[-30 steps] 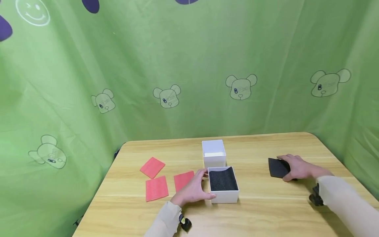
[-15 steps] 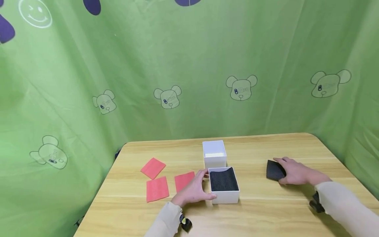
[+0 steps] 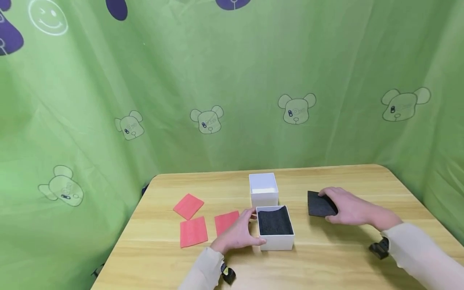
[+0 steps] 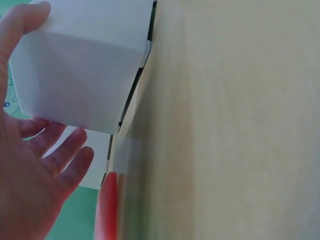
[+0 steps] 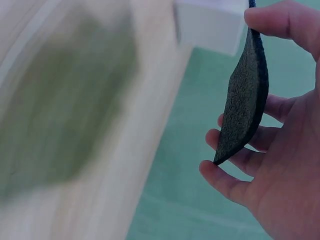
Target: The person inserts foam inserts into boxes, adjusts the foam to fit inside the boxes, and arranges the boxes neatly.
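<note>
Near the middle of the table a white open box [image 3: 277, 243] holds a dark foam sheet [image 3: 275, 222], whose back edge curves up inside the rim. My left hand [image 3: 237, 233] grips the box from its left side, thumb at the front wall and fingers at the back corner. To the right, my right hand [image 3: 349, 207] pinches a square black foam sheet [image 3: 320, 204] by its edges, above the table. In the right wrist view the sheet [image 5: 242, 100] bows slightly between thumb and fingertips.
Behind the box stands a second white open box [image 3: 264, 198]. Left of my left hand lie three red foam squares [image 3: 193, 232], one partly covered by the hand. A green curtain [image 3: 232, 80] hangs behind the wooden table [image 3: 152, 241].
My right hand has lifted the black foam sheet off the table and carried it left toward the boxes. The left hand has stayed at the box.
</note>
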Tool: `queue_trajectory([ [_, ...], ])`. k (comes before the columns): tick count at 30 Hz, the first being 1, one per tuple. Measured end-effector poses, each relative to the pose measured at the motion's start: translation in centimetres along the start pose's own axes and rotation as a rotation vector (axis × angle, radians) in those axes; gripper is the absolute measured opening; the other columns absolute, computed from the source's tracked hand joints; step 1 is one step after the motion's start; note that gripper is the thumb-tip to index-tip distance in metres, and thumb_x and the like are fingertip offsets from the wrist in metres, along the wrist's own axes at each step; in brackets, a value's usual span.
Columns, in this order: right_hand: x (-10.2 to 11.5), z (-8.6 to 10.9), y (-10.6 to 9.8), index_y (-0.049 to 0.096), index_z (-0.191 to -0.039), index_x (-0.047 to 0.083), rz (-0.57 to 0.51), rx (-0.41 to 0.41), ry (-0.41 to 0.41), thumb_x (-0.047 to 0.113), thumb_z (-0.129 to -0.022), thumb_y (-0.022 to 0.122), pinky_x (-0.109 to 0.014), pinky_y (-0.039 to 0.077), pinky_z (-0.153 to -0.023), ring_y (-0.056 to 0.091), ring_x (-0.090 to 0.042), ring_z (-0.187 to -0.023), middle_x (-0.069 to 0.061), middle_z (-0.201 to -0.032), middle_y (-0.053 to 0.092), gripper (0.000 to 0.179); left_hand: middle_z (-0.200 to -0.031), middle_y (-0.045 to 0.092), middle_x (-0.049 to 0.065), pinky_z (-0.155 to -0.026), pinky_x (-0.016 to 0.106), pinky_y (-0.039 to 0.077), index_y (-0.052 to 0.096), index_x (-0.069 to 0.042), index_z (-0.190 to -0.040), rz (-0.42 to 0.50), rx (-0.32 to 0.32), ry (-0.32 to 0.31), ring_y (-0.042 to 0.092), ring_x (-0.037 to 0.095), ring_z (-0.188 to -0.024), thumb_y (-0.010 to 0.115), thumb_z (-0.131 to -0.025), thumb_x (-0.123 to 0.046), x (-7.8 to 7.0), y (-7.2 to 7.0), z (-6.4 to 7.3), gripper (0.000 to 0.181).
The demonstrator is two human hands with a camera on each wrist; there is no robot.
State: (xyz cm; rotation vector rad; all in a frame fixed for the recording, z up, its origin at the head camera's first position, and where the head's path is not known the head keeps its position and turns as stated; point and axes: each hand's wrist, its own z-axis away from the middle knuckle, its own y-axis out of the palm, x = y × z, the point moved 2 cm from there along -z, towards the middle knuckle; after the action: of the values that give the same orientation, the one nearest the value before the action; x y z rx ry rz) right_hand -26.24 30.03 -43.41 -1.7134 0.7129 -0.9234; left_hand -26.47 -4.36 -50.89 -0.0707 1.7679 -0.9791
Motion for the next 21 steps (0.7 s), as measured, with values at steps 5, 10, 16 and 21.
queue_trajectory([
  [5,2.4,-0.6,-0.8,0.051,-0.118,0.008,-0.015,-0.044,-0.060,0.027,-0.069,0.080,-0.038,0.043,-0.079,0.049,-0.019,-0.097,-0.006,-0.112,0.054,0.060,-0.130,0.042,-0.007,-0.100,0.030,0.039,0.029,-0.019,-0.145,-0.005,0.011,-0.001,0.045,0.012,-0.118,0.081,-0.069,-0.044,-0.1,-0.1,0.0,0.096],
  [10,4.9,-1.3,-1.4,0.051,-0.115,0.008,-0.022,-0.079,-0.132,0.022,-0.067,0.079,-0.042,0.044,-0.086,0.049,-0.021,-0.105,-0.008,-0.118,0.052,0.058,-0.131,0.041,-0.007,-0.100,0.030,0.038,0.029,-0.018,-0.146,-0.002,0.012,-0.008,0.045,0.012,-0.118,0.081,-0.069,-0.044,0.0,0.0,0.1,0.096],
  [16,7.5,-2.1,-1.7,0.050,-0.115,0.009,-0.031,-0.074,-0.197,0.022,-0.066,0.078,-0.045,0.043,-0.093,0.048,-0.025,-0.113,-0.010,-0.126,0.049,0.057,-0.131,0.040,-0.007,-0.100,0.028,0.038,0.029,-0.019,-0.145,0.017,0.011,-0.001,0.044,0.010,-0.119,0.081,-0.069,-0.043,0.1,0.1,0.0,0.095],
  [21,8.7,-2.7,-1.5,0.050,-0.115,0.012,-0.031,-0.031,-0.207,0.025,-0.068,0.076,-0.046,0.043,-0.093,0.048,-0.026,-0.114,-0.012,-0.130,0.047,0.056,-0.131,0.040,-0.007,-0.100,0.028,0.038,0.028,-0.017,-0.146,0.022,0.018,-0.009,0.043,0.009,-0.119,0.081,-0.069,-0.043,0.0,-0.1,0.0,0.096],
])
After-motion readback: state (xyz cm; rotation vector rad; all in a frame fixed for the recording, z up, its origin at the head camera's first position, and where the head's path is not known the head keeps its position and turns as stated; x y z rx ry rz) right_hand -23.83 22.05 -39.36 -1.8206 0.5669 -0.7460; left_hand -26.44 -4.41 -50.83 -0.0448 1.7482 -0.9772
